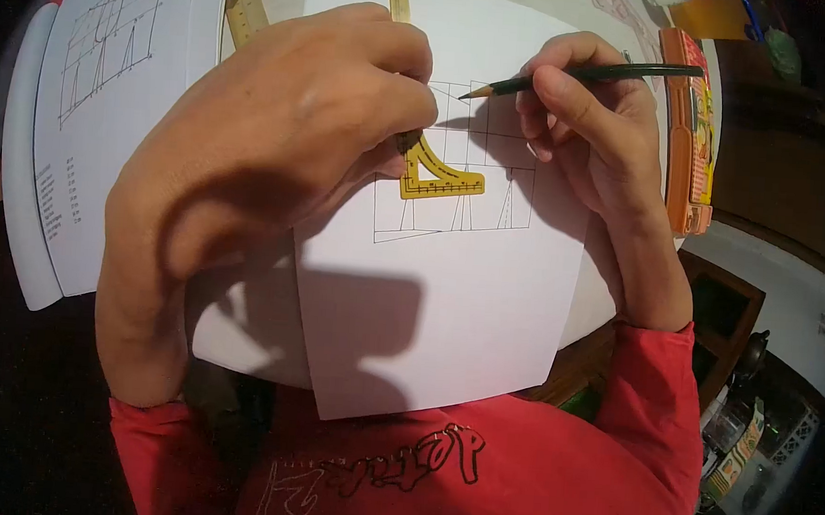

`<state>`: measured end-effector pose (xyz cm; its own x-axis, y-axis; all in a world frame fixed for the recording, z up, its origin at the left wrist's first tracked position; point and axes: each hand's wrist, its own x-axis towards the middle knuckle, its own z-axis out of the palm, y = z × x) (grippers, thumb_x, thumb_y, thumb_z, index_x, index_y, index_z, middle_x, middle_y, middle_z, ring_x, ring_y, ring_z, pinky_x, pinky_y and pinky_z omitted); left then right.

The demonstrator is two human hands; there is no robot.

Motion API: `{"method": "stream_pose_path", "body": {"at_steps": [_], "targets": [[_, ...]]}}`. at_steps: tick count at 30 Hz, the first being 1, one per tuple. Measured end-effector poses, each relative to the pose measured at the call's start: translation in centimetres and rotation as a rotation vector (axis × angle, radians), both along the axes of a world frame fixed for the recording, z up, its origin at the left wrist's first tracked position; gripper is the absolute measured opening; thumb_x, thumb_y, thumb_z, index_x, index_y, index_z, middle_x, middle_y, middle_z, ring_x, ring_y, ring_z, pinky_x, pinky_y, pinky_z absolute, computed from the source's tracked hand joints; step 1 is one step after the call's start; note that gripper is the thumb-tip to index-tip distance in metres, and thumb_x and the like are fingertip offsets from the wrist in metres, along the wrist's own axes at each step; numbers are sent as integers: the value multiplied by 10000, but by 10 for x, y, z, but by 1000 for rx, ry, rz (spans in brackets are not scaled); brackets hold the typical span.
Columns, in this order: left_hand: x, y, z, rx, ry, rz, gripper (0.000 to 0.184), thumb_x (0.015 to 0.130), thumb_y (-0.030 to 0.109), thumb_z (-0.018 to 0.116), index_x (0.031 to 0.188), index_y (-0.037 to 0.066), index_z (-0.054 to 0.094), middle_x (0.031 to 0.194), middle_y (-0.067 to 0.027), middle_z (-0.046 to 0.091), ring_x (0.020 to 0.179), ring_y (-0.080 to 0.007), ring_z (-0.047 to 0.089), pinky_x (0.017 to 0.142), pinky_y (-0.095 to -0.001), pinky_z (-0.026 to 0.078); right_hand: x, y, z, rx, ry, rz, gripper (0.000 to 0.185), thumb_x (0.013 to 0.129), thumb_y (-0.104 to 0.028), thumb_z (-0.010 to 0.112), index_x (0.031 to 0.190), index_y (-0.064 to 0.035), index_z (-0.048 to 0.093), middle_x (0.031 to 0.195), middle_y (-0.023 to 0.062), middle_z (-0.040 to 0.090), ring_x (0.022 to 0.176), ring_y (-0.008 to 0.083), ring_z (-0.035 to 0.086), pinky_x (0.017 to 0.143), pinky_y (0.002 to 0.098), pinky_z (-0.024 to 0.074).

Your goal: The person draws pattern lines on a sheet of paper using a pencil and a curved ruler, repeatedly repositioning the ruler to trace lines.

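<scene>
A white sheet of paper [465, 327] lies in front of me, bearing a pencil-drawn pattern of straight and slanted lines [501, 197]. My left hand [318, 101] reaches over the drawing with fingers closed on a small yellow L-shaped ruler [445, 182]. The ruler's short curved-corner end rests on the drawn lines; its long arm passes under my fingers and shows again above them. In my right hand [601, 109] is a dark green pencil [594, 72], held almost level. Its sharpened tip points left, near the upper lines of the drawing; whether it touches the paper I cannot tell.
An open book or booklet [108, 144] with a printed pattern diagram lies at left. Behind my left hand is another yellowish ruler [245, 7]. An orange case [679, 142] stands at the table's right edge. Shelving with assorted items [742, 429] is lower right.
</scene>
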<state>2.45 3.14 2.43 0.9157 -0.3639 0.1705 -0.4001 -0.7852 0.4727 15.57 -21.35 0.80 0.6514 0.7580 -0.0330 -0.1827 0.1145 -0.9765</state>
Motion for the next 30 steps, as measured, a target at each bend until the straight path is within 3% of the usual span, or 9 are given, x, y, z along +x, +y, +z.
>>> {"method": "stream_pose_path", "body": {"at_steps": [2, 6, 23, 30], "targets": [[1, -1, 0, -3, 2, 0, 205, 912, 176, 837, 974, 17, 724, 1132, -91, 660, 895, -229, 621, 791, -339, 546, -1, 0, 1, -11, 2, -6, 196, 1007, -135, 834, 1121, 4, 756, 804, 113, 733, 652, 152, 684, 534, 224, 564], [2, -1, -3, -4, -57, -4, 187, 910, 151, 836, 995, 22, 731, 1141, -87, 665, 933, -226, 624, 809, -333, 557, -3, -1, 2, -71, -48, -70, 151, 1036, -150, 780, 1096, -39, 697, 799, 96, 702, 607, 141, 619, 495, 212, 437], [6, -6, -15, 20, -100, -14, 173, 932, 141, 810, 1030, 14, 744, 1162, -101, 677, 1028, -243, 631, 865, -346, 569, 0, 1, 1, -128, -121, -100, 115, 1007, -139, 792, 1035, -61, 712, 806, 66, 709, 629, 126, 631, 604, 222, 481], [7, -7, -14, 23, -183, -44, 252, 995, 259, 769, 1060, 17, 748, 1185, -114, 680, 1057, -263, 637, 883, -368, 565, 2, 2, 1, -136, -139, -85, 127, 1009, -152, 799, 1037, -61, 715, 816, 63, 712, 650, 121, 638, 619, 222, 484]]}}
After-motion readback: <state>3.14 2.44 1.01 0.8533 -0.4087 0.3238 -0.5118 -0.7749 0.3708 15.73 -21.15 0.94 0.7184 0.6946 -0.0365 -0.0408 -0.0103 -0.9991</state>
